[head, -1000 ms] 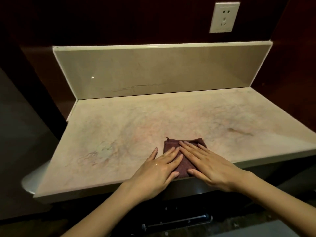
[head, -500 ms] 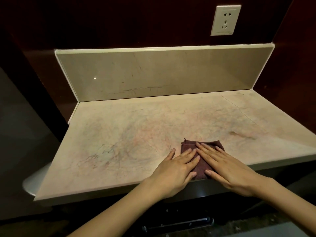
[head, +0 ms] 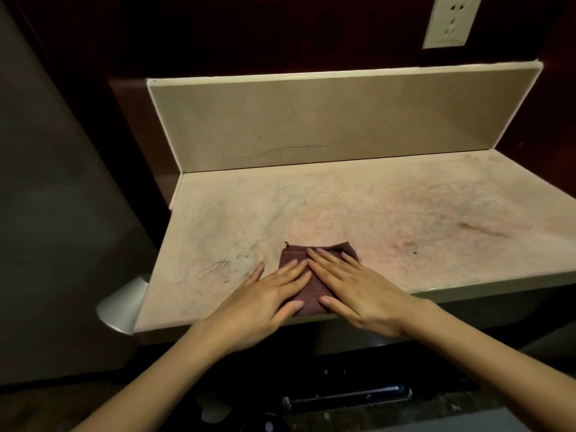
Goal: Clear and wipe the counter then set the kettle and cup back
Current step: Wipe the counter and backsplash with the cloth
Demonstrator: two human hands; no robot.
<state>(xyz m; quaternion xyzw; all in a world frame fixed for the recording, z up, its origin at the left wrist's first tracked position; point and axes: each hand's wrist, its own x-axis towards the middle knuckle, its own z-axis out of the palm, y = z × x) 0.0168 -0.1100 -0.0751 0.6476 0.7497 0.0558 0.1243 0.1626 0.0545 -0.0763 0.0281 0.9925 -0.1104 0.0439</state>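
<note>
Both hands lie flat, fingers straight, pressing down on the cloth. The left hand covers its 7 o'clock corner, with the thumb off the cloth on bare stone; the right hand covers the 4 o'clock side, fingers pointing toward 11 o'clock. The index fingers nearly meet over the cloth's middle.

The cloth is a dark folded square at the front edge of the counter, its near edge just at the lip. From the hands, most of the unwiped stone lies toward 12 through 3 o'clock; a dark streak sits out at 2 o'clock, nearer the right hand. I judge the wiping step is in hand, and a push toward 2 o'clock would be led by the right.

The kettle and cup are not in view.
</note>
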